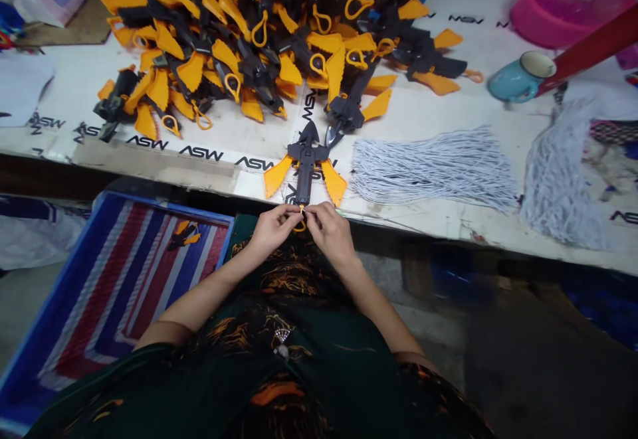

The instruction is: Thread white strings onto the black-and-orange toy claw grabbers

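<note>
A black toy with two orange wings (308,160) lies at the table's front edge, its pointed end facing away from me. An orange loop (300,226) hangs from its near end. My left hand (273,228) pinches at this loop from the left, and my right hand (329,232) pinches at it from the right. Both hands' fingertips nearly meet there; any string between them is too small to make out. Behind lies a large pile of similar black and orange toys (254,47). A flat bundle of pale strings (433,168) rests to the right.
A blue tray with striped lining (134,279) sits low at the left, holding one small black and orange toy (184,234). On the table's right are a light blue mug (521,79), a pink basin (558,10), a red bar (593,47) and more pale strings (561,186).
</note>
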`<state>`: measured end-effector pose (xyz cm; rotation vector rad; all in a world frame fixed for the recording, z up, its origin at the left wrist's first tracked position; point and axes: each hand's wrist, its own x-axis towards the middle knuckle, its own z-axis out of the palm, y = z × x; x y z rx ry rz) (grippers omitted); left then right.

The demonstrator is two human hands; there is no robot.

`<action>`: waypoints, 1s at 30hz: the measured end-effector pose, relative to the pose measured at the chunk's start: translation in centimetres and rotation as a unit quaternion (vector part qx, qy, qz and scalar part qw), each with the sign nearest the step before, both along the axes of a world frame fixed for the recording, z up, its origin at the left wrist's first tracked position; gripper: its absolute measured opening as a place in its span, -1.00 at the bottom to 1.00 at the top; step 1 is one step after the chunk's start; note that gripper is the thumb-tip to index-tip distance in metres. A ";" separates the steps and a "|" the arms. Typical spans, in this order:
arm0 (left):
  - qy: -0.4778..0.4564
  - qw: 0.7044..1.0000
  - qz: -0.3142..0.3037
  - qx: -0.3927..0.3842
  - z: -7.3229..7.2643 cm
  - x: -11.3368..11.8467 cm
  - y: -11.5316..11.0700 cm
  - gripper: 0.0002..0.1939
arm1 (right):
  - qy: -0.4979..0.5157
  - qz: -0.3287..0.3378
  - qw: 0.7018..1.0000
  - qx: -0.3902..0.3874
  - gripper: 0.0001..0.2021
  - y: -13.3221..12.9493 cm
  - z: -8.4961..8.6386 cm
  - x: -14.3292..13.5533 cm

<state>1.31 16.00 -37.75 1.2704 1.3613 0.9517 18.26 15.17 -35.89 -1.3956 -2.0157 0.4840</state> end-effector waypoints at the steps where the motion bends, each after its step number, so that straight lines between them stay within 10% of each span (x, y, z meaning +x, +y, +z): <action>1: 0.006 1.000 0.005 0.004 0.0 0.1 0.0 -0.71 | -0.008 0.002 1.000 0.002 -0.81 0.0 -0.1 0.0; 30: -0.097 0.993 0.009 -0.059 0.3 0.0 0.4 -0.64 | 0.023 -0.044 0.998 -0.025 -0.82 0.2 -0.6 -1.1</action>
